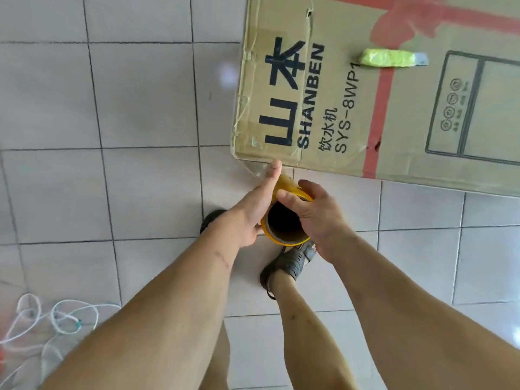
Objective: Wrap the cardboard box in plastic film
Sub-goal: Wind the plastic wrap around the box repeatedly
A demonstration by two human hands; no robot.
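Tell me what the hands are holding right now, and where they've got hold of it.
Both hands hold the yellow roll: left hand on its left side, right hand over its top and right rim.

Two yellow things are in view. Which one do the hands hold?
The roll of film, with a dark hollow core, gripped by the left hand and right hand. The yellow-green cutter lies untouched on the cardboard box.

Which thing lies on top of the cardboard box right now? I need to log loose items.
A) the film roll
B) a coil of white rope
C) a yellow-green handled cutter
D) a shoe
C: the yellow-green handled cutter lies on the cardboard box.
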